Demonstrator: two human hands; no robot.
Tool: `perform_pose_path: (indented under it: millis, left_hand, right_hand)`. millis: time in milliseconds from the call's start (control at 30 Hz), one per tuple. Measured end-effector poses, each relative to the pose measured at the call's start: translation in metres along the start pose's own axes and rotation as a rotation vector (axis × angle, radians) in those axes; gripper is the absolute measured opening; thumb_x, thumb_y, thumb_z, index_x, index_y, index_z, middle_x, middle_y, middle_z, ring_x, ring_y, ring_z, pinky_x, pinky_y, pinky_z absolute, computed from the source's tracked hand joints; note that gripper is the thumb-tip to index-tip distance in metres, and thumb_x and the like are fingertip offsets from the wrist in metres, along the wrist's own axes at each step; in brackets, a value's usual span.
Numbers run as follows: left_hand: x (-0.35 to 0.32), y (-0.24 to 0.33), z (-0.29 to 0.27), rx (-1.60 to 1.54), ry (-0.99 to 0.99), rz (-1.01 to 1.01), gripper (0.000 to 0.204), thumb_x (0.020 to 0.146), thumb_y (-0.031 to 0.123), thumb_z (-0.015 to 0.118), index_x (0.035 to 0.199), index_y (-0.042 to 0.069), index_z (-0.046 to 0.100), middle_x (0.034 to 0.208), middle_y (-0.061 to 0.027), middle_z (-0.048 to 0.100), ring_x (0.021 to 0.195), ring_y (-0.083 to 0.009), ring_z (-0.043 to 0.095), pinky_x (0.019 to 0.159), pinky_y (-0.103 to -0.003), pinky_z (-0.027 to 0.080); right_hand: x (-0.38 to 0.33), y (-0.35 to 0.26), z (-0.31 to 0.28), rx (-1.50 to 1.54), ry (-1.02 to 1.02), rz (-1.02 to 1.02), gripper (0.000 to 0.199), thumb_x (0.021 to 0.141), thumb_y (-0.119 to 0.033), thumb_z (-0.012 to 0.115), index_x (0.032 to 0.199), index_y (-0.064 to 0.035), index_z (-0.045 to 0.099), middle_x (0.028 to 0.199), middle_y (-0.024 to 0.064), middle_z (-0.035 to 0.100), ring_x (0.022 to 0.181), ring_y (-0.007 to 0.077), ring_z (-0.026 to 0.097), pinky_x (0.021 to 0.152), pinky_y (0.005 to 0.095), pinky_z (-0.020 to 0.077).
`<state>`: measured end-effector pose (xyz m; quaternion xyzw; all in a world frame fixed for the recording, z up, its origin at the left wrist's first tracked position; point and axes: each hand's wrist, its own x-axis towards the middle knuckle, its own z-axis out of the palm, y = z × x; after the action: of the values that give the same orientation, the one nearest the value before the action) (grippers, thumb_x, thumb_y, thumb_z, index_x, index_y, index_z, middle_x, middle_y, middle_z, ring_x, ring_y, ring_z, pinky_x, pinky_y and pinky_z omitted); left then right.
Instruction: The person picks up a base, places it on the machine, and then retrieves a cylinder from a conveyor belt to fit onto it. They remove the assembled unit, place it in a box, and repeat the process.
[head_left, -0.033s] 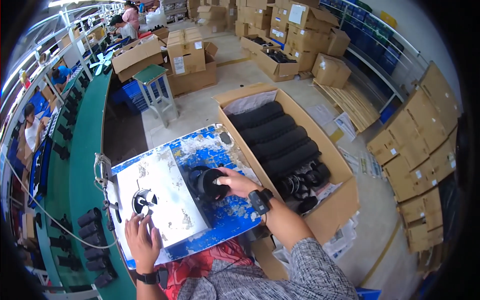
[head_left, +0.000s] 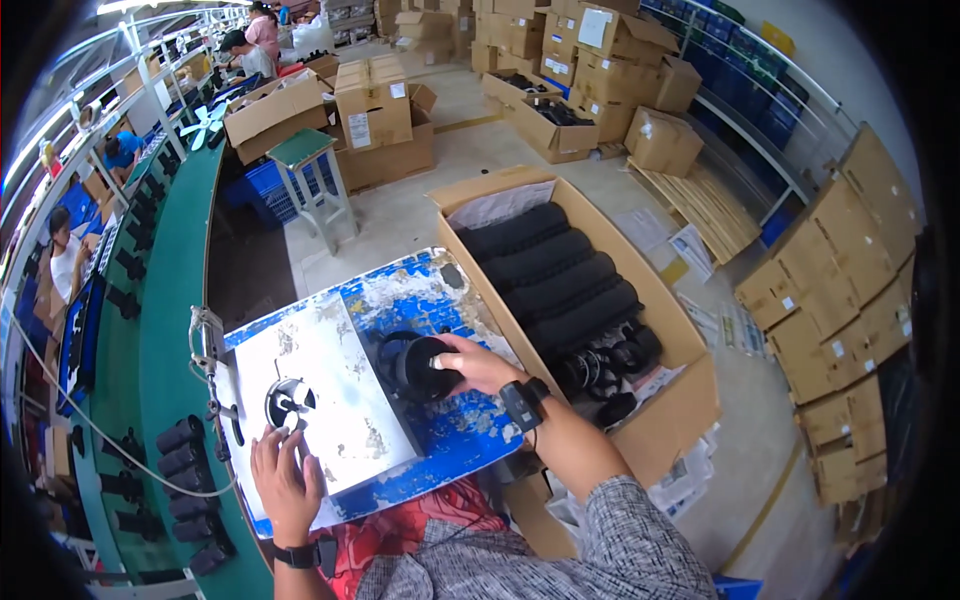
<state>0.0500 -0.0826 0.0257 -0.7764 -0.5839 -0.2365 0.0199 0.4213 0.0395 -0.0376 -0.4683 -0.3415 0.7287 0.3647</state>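
Observation:
At the right side of a worn blue table, my right hand grips a black round cup-shaped part, the thumb reaching into its open end. Another dark part lies partly hidden behind it on the left. My left hand rests on the white metal plate, fingers stretched out and apart. Its fingertips are just below a round fixture with a dark ring and shiny metal pieces, set into the plate. Whether a finger touches the fixture I cannot tell.
A long carton right of the table holds black cylinders and loose round parts. On the left, a green conveyor carries black parts, with a metal clamp-like device beside the plate. A stool, cartons and several people are farther off.

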Motion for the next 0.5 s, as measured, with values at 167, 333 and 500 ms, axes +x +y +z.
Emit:
perform_pose_path:
  millis: [167, 333, 500]
  left_hand:
    - [0.001, -0.007, -0.002, 0.011, 0.014, -0.009, 0.037, 0.097, 0.017, 0.066, 0.131, 0.003, 0.068, 0.136, -0.0209, 0.063, 0.142, -0.0445, 0.051, 0.120, -0.056, 0.037]
    - [0.002, -0.003, -0.001, 0.030, -0.004, 0.015, 0.037, 0.098, 0.018, 0.066, 0.131, 0.003, 0.068, 0.137, -0.0210, 0.063, 0.142, -0.0449, 0.051, 0.119, -0.055, 0.038]
    - [0.002, -0.003, 0.006, 0.020, 0.002, 0.030, 0.035, 0.099, 0.016, 0.064, 0.131, 0.003, 0.067, 0.137, -0.0211, 0.062, 0.141, -0.0452, 0.052, 0.121, -0.055, 0.037]
  right_hand:
    - [-0.004, 0.004, 0.004, -0.140, 0.096, -0.055, 0.056, 0.103, -0.020, 0.064, 0.158, -0.0165, 0.051, 0.136, 0.0103, 0.064, 0.120, 0.0280, 0.068, 0.092, 0.0454, 0.0628]
    - [0.003, 0.022, -0.023, -0.288, 0.117, -0.075, 0.063, 0.097, -0.030, 0.075, 0.156, -0.0166, 0.056, 0.157, 0.0204, 0.051, 0.144, 0.0385, 0.052, 0.111, 0.0529, 0.0503]
    - [-0.005, 0.045, -0.024, -0.809, 0.445, -0.275, 0.069, 0.094, -0.034, 0.078, 0.156, -0.0148, 0.056, 0.162, 0.0287, 0.041, 0.151, 0.0490, 0.040, 0.125, 0.0547, 0.0342]
